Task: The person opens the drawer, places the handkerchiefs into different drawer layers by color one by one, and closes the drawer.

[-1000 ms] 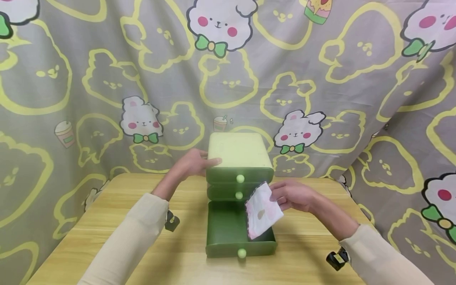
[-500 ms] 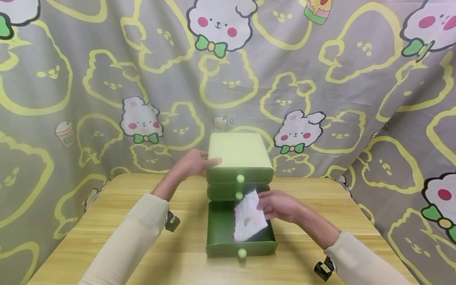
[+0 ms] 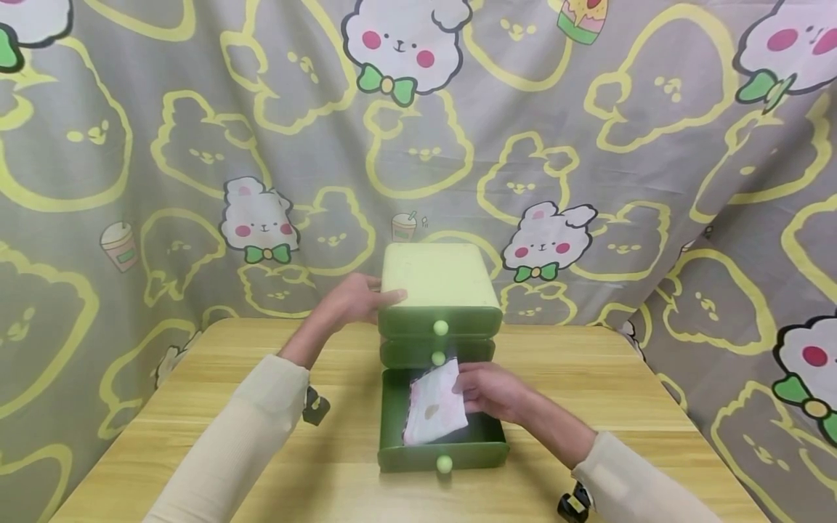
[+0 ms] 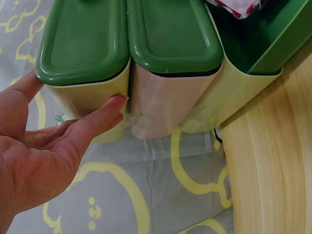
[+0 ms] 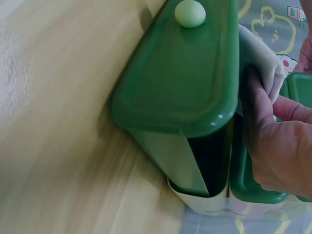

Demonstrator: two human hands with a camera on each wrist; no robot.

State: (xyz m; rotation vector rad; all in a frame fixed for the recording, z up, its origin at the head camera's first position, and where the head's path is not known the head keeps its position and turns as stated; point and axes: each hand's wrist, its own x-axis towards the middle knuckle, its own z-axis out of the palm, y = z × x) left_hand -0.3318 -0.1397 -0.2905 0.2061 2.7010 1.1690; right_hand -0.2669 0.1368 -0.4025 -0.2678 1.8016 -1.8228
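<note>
A small drawer cabinet [image 3: 438,276] with a pale yellow top and green drawer fronts stands on the table. Its bottom drawer [image 3: 443,456] is pulled out; the two above are in. My right hand [image 3: 493,391] pinches a folded white cloth [image 3: 433,407] with pink and brown print, tilted and partly inside that drawer. In the right wrist view, the cloth [image 5: 265,61] bends over my fingers behind the green drawer front [image 5: 180,73]. My left hand [image 3: 349,299] rests against the cabinet's left side, thumb on the top edge. Its fingers [image 4: 100,117] lie nearly straight along the side in the left wrist view.
The wooden table [image 3: 314,472] extends on both sides of the cabinet. A grey curtain [image 3: 314,167] with cartoon animals hangs close behind it. Round pale green knobs [image 3: 444,464] stick out from the drawer fronts.
My right hand has moved left and down with the cloth, from the drawer's right side to lower inside it. The left hand and the cabinet have stayed put.
</note>
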